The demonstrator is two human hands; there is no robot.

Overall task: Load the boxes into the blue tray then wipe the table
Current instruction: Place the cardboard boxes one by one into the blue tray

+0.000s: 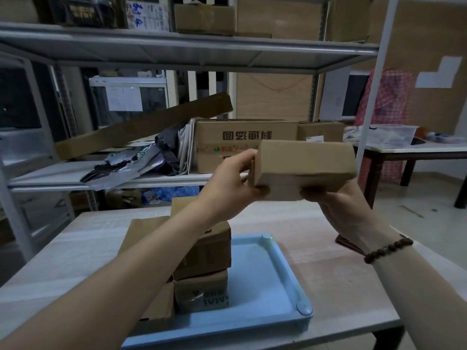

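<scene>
Box [304,170]: we grip it with left hand [227,183] and right hand [346,210] at the tray's [265,276] 12 o'clock. A slip could topple the stack [207,251].

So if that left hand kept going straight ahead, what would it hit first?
Probably the big printed carton on the shelf behind, with the small box the left hand holds arriving first; depth is unclear.

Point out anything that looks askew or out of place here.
The long cardboard box on the shelf lies slanted, one end raised, behind crumpled bags. In the blue tray, the stacked boxes crowd its left side.
</scene>
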